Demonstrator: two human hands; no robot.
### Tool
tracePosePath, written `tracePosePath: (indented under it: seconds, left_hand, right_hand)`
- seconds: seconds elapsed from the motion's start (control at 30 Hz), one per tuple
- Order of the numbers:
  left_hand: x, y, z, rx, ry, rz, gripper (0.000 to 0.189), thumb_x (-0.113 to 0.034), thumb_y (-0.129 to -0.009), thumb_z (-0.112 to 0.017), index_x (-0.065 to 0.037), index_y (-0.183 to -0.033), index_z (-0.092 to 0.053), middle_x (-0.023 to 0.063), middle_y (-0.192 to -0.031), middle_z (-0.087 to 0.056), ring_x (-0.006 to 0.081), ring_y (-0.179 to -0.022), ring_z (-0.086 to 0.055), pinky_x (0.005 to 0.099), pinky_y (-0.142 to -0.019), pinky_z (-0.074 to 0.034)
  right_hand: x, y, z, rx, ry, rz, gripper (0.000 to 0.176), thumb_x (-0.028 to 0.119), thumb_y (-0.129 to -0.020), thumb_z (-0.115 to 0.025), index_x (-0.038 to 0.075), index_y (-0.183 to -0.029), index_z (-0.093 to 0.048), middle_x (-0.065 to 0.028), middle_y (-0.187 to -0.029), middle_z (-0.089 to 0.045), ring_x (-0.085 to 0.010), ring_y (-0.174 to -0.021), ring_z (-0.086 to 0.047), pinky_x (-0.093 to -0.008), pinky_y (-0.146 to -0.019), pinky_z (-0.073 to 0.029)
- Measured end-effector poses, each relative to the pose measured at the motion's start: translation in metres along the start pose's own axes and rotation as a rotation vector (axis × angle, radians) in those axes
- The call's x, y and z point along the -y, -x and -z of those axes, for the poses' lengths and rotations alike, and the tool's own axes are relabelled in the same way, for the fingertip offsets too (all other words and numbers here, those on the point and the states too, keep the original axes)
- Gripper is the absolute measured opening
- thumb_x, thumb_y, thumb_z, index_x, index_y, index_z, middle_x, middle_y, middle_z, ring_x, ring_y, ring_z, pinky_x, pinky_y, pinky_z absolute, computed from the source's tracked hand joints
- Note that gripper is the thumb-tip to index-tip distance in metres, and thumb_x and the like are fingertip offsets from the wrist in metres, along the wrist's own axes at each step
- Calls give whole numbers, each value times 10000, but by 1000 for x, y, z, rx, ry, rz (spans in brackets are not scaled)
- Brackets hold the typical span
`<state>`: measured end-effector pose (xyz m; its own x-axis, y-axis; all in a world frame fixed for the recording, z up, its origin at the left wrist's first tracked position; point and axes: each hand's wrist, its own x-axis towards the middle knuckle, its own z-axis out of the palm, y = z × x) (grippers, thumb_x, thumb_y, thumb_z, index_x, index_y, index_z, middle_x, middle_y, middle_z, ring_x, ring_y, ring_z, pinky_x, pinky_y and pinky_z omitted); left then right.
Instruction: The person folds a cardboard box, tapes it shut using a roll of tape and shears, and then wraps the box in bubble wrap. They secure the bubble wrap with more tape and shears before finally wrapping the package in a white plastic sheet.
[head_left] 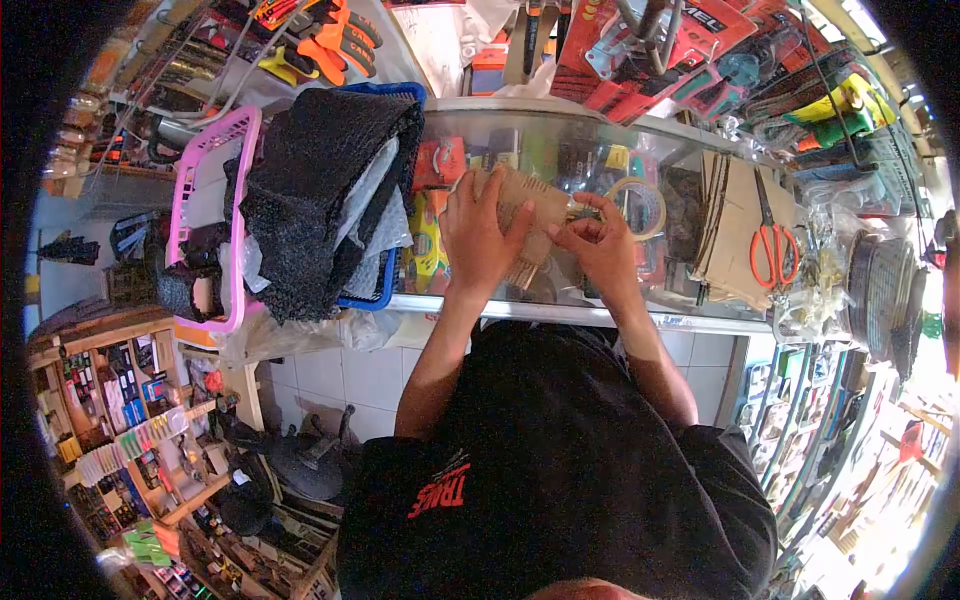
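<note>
A piece of brown corrugated cardboard [538, 194] is held over the glass counter [540, 118], its ragged cut edges showing. My left hand [480, 238] grips it from the left, thumb lying across its face. At the right edge of the cardboard, my right hand [606, 256] is closed with thumb and forefinger bent in a pinch, the thumb touching the cardboard. A small dark bit shows by those fingertips, too small to name. Just right of this hand, a roll of tape [657, 212] lies on the glass.
Scissors with orange handles [757, 257] rest on stacked cardboard sheets [722, 262] at the right. On the left stand a pink basket [243, 150] and a blue basket [385, 292], with black bubble wrap [305, 190] heaped over them. Packaged tools [650, 60] line the counter's far side.
</note>
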<state>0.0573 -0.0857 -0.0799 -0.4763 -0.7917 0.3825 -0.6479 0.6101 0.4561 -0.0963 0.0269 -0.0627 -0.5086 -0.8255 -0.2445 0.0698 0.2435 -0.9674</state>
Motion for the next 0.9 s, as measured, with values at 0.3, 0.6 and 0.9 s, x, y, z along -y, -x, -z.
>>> tracePosePath:
  seconds: [0.3,0.6,0.9]
  left_hand:
    - [0,0,0,0,12,10,643,-424,-900,-770,-100,-1430,-605,258,-1420,-558,428,-1313,-535,548,-1036,-436]
    - [-4,-2,5,4,-5,3,630,-414,-889,-779,-97,-1408,-614,257,-1415,-561,432,-1313,-535,550,-1044,-434]
    - [-3,-1,2,-20,-37,-14,633,-424,-894,-769,-103,-1415,-604,269,-1408,-561,438,-1301,-541,554,-1041,-432]
  right_hand:
    - [5,3,-1,-11,10,33,551,106,-883,-851,-8,-1337,-560,-71,-831,-743,-105,-785,-691,-259,-711,-540]
    - [7,4,-1,9,-1,5,597,95,-893,-839,-9,-1399,-540,-54,-898,-760,-80,-816,-678,-231,-727,-514]
    - [0,3,0,-3,27,-5,587,101,-884,-850,6,-1380,-552,-44,-867,-755,-74,-791,-670,-228,-710,-500]
